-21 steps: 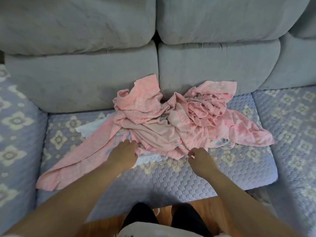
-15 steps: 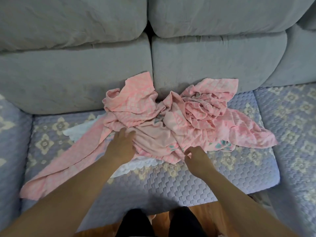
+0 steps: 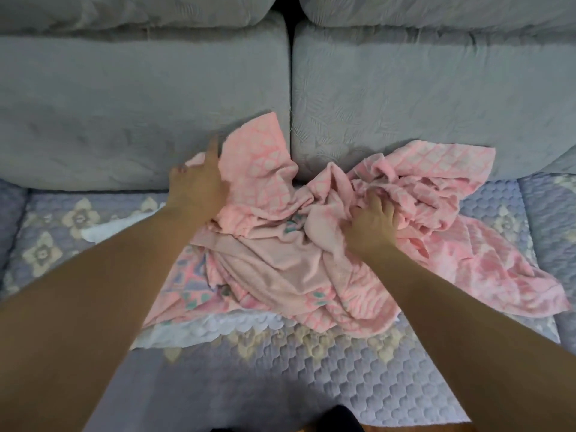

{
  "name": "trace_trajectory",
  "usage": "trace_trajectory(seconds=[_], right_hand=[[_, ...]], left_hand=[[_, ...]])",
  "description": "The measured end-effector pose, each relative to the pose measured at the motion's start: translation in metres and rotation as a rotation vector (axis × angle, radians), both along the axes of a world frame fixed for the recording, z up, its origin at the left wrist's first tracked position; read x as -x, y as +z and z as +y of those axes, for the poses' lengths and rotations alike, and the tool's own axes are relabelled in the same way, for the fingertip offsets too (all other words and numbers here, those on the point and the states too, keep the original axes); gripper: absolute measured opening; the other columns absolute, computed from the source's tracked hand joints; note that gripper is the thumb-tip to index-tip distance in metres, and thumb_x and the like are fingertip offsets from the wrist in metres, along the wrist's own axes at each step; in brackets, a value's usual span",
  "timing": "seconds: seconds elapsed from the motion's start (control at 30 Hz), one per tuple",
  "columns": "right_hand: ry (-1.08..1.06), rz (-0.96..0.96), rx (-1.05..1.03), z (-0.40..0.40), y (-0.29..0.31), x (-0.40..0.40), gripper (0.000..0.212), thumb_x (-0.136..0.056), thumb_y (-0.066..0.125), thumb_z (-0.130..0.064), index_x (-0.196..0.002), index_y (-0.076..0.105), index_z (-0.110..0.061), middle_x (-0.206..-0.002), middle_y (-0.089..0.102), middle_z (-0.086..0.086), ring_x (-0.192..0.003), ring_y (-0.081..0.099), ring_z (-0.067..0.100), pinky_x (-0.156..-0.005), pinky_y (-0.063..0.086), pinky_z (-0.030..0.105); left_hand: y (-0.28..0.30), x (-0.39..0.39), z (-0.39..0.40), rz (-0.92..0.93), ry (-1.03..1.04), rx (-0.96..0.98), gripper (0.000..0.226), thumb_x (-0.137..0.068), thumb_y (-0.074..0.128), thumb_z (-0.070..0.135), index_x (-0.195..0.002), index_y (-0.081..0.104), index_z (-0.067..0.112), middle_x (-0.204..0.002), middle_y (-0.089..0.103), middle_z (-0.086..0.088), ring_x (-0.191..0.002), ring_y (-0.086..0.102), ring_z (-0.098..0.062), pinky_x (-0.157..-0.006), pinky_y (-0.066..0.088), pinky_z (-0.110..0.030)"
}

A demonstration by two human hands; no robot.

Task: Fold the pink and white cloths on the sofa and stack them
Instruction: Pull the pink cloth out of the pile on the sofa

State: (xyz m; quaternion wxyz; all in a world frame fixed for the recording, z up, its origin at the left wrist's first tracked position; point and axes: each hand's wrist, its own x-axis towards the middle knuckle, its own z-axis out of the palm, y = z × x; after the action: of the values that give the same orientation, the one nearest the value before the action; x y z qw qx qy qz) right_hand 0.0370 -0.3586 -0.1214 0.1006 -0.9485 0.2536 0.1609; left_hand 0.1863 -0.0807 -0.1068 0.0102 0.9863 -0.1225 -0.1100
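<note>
Grey sofa cushions back a quilted seat cover where the pink cloths lie in one crumpled heap, a white cloth peeking out beneath at 6 o'clock. Since half a second ago both hands have moved from the heap's near edge up into it: the left hand, at 10 o'clock, lies with fingers spread against a raised pink flap, while the right hand, at 2 o'clock, has its grip curled into bunched folds. Sorting seems only begun; nothing is folded yet.
</note>
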Motion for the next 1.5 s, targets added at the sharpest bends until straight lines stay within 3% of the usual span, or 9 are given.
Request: trace_trajectory(seconds=[0.17, 0.3, 0.53, 0.73, 0.9, 1.1, 1.27, 1.4, 1.5], right_hand=[[-0.18, -0.24, -0.275, 0.013, 0.028, 0.055, 0.021, -0.099, 0.051, -0.015, -0.112, 0.061, -0.001, -0.1, 0.061, 0.016, -0.092, 0.057, 0.032, -0.074, 0.038, 0.034], [-0.052, -0.001, -0.239, 0.023, 0.065, 0.156, 0.01, -0.102, 0.046, -0.013, -0.098, 0.055, -0.013, -0.079, 0.06, 0.004, -0.071, 0.055, 0.027, -0.064, 0.041, 0.033], [-0.437, 0.396, -0.394, 0.032, 0.079, 0.346, 0.055, -0.086, 0.048, -0.046, -0.125, 0.061, -0.01, -0.116, 0.068, 0.018, -0.108, 0.064, 0.039, -0.092, 0.053, 0.046], [-0.325, 0.279, -0.397, 0.081, 0.134, 0.337, 0.019, -0.1, 0.044, -0.017, -0.107, 0.059, -0.027, -0.098, 0.066, -0.003, -0.085, 0.062, 0.017, -0.082, 0.056, 0.038], [0.157, -0.068, -0.415, 0.147, 0.228, 0.274, 0.032, -0.088, 0.061, -0.023, -0.118, 0.072, -0.02, -0.11, 0.073, 0.001, -0.102, 0.066, 0.026, -0.086, 0.044, 0.029], [0.36, -0.085, -0.751, 0.163, 0.335, 0.237, 0.024, -0.099, 0.056, -0.029, -0.094, 0.07, -0.047, -0.093, 0.071, -0.003, -0.08, 0.064, 0.013, -0.072, 0.049, 0.027], [0.405, -0.251, -0.483, 0.126, 0.359, 0.248, 0.022, -0.102, 0.052, -0.028, -0.081, 0.061, -0.031, -0.072, 0.06, -0.008, -0.069, 0.054, 0.016, -0.065, 0.042, 0.037], [0.328, -0.603, -0.402, 0.119, 0.368, 0.268, 0.021, -0.097, 0.052, -0.029, -0.083, 0.064, -0.02, -0.071, 0.063, -0.006, -0.065, 0.054, 0.013, -0.062, 0.039, 0.034], [0.345, -0.456, -0.738, 0.1, 0.387, 0.28, 0.014, -0.095, 0.064, -0.037, -0.091, 0.066, -0.024, -0.071, 0.057, -0.009, -0.063, 0.048, 0.002, -0.06, 0.035, 0.019]], left_hand=[[0.024, 0.074, 0.015, 0.383, 0.026, 0.042, 0.043, -0.098, 0.055, 0.033, -0.134, 0.051, 0.01, -0.129, 0.059, -0.016, -0.111, 0.061, -0.036, -0.088, 0.05, -0.039], [0.059, 0.185, 0.074, 0.481, 0.071, 0.082, 0.066, -0.096, 0.024, 0.056, -0.135, 0.058, 0.015, -0.121, 0.068, -0.016, -0.11, 0.065, -0.033, -0.092, 0.05, -0.04], [0.069, 0.323, 0.21, 0.7, 0.244, -0.162, 0.036, -0.104, 0.035, 0.039, -0.128, 0.056, 0.024, -0.137, 0.06, -0.005, -0.124, 0.058, -0.025, -0.101, 0.044, -0.034], [0.113, 0.318, 0.219, 0.555, 0.327, -0.109, 0.055, -0.089, 0.035, 0.036, -0.139, 0.049, 0.017, -0.131, 0.061, -0.011, -0.118, 0.059, -0.031, -0.096, 0.046, -0.036], [0.172, 0.309, 0.135, 0.805, 0.046, 0.501, 0.102, -0.069, 0.073, 0.047, -0.155, 0.021, 0.028, -0.154, 0.027, 0.007, -0.147, 0.027, -0.017, -0.112, 0.023, -0.02], [0.255, 0.316, 0.069, 0.356, -0.364, 0.66, 0.048, -0.084, 0.06, 0.049, -0.129, 0.063, 0.031, -0.137, 0.056, 0.008, -0.128, 0.049, -0.01, -0.111, 0.036, -0.025], [0.294, 0.341, 0.074, 0.088, -0.357, 0.514, 0.058, -0.098, 0.047, 0.023, -0.155, 0.035, 0.029, -0.16, 0.036, 0.001, -0.145, 0.035, -0.02, -0.119, 0.031, -0.04], [0.35, 0.383, 0.045, 0.23, -0.076, 0.906, 0.026, -0.103, 0.044, 0.02, -0.116, 0.063, 0.032, -0.098, 0.071, 0.006, -0.084, 0.062, -0.003, -0.079, 0.05, -0.031], [0.375, 0.401, 0.031, 0.301, 0.042, 0.994, 0.024, -0.103, 0.048, 0.02, -0.101, 0.068, 0.033, -0.09, 0.071, 0.017, -0.075, 0.06, 0.006, -0.068, 0.044, -0.011]])
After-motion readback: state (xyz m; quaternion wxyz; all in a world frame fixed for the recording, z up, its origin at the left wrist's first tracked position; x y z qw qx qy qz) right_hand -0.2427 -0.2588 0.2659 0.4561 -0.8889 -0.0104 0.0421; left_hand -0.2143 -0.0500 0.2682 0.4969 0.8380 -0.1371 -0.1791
